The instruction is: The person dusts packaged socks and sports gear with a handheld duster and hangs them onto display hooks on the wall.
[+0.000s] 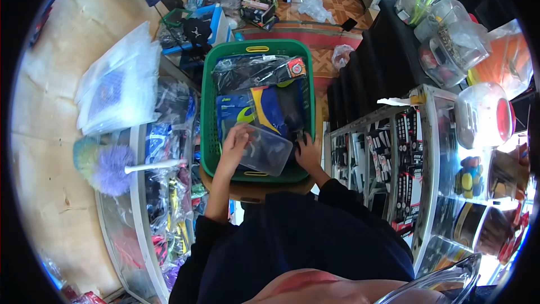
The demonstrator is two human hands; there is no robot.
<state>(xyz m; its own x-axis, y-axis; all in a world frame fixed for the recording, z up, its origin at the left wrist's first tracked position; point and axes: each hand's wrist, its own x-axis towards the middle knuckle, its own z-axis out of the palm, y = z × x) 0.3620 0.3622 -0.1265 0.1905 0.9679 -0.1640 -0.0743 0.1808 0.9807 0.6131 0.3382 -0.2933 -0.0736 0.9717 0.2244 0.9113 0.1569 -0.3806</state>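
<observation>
A green plastic basket (pixel 205 105) stands before me on a wooden stool (pixel 249 194). My left hand (pixel 236 143) grips a transparent plastic box (pixel 270 150) by its left end, tilted over the near half of the basket. Inside the far end lies a black item in plastic wrap (pixel 253 71) with an orange label. Blue packaging (pixel 232 105) and a blue, yellow and black packaged item (pixel 270 107) fill the middle. My right hand (pixel 310 154) reaches over the basket's right rim, its fingers at something dark there; whether it grips that is unclear.
Glass display cases flank me, with wrapped goods (pixel 168 169) at left and boxed goods (pixel 407 156) at right. A purple duster (pixel 116 169) and plastic bags (pixel 122 88) lie on the left. Jars (pixel 485 114) stand at right. Boxes (pixel 259 4) are piled on the floor ahead.
</observation>
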